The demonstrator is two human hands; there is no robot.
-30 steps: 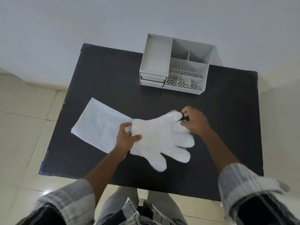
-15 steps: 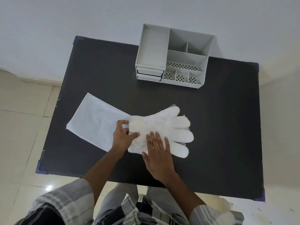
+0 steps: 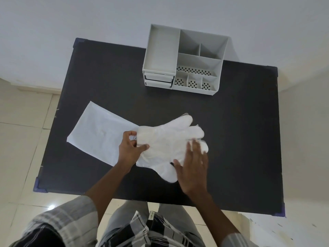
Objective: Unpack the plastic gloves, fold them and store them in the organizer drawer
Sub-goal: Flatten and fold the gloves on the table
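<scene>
Below us, we look down on a dark rectangular table (image 3: 99,82) set against a pale wall (image 3: 71,18), with cream floor tiles (image 3: 21,143) visible to the left of it. At the far edge of the table stands a grey organizer (image 3: 185,59), its top divided into open compartments of several sizes, some with perforated floors, and with two shallow drawers (image 3: 159,79) stacked on its front left side, both pushed in. Nearer to us, on the left half of the table, lies a flat white packet (image 3: 99,132), angled so that its right end sits under a stack of translucent white plastic gloves (image 3: 167,139). The gloves lie flat near the middle of the table, fingers pointing right and the thumb pointing toward us. Our left hand (image 3: 130,149) grips the cuff end of the gloves, thumb on top and fingers curled at the edge. Our right hand (image 3: 193,168) lies spread and flat, fingers straight, pressing on the glove fingers at the lower right; it is slightly blurred. Both forearms are bare, with checked sleeves (image 3: 65,220) pushed up near the bottom of the view.
</scene>
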